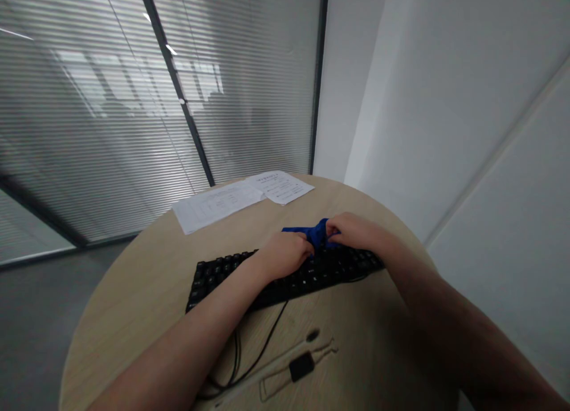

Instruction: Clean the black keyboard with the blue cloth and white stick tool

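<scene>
A bunched blue cloth (317,234) lies over the back part of a black keyboard (289,285), which rests on a round wooden table (146,280). My left hand (287,253) is closed on the left side of the cloth, just above the keys. On the cloth's right side, my right hand (350,230) pinches it between thumb and fingers. My wrists and forearms hide some of the keys.
Printed papers (218,204) lie at the table's back edge. Nearer me are a black cable (271,334), a thin stick with a dark tip (276,360) and a wire tool with a black block (301,366). Blinds and a white wall stand behind.
</scene>
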{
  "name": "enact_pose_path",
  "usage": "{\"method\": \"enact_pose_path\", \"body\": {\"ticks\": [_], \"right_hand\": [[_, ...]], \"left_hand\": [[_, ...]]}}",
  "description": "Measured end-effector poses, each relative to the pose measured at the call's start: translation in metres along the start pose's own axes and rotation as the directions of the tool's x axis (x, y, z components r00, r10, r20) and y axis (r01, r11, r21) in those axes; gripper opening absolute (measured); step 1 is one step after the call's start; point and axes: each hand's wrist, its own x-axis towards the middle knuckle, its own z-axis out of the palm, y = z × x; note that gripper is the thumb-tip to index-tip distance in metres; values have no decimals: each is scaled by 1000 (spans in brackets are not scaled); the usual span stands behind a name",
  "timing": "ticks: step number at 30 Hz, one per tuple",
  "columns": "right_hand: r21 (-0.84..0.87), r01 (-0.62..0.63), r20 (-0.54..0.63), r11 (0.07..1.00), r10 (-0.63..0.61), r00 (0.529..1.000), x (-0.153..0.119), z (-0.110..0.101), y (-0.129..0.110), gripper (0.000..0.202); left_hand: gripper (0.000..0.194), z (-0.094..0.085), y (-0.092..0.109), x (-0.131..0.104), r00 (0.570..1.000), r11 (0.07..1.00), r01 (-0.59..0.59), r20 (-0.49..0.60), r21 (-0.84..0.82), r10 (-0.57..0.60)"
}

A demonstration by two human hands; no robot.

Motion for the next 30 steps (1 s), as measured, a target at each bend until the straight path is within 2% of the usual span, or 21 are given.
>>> {"method": "enact_pose_path", "body": {"ticks": [2, 4, 7, 9, 11, 14, 17, 22, 26, 30], "right_hand": [[18, 0, -65, 1000, 1, 998, -2, -5, 11, 17], [31, -18, -65, 999, 20, 998, -6, -11, 20, 20], [17, -63, 116, 998, 61, 991, -15, -20, 26, 20], [-17, -92, 236, 996, 93, 967, -21, -25, 27, 20], [-25, -89, 277, 996, 92, 956, -25, -28, 25, 20], [27, -43, 204, 999, 37, 978, -22, -24, 19, 18], [51, -11, 112, 999, 5, 994, -11, -11, 12, 15], [-12, -8, 99, 1000, 9, 995, 0, 5, 3, 9], [-73, -62, 67, 995, 67, 996, -1, 4, -5, 9], [-122, -65, 65, 990, 73, 995, -4, 1, -8, 8]], "left_hand": [[27, 0, 1, 0, 998, 999, 31, -54, -21, -32], [27, 2, 0, 2, 986, 994, 79, -141, -78, -89], [26, 6, -3, 6, 951, 975, 148, -245, -164, -186], [26, 8, -4, 8, 937, 963, 180, -262, -201, -230], [25, 9, -5, 10, 934, 952, 192, -252, -239, -252], [26, 12, -3, 11, 941, 945, 177, -234, -276, -244], [29, 19, 0, 11, 943, 961, 164, -250, -225, -219], [29, 27, 3, 10, 919, 954, 265, -263, -142, -295], [28, 26, 3, 9, 913, 944, 302, -244, -136, -327], [28, 24, 4, 8, 917, 947, 307, -234, -98, -321]]}}
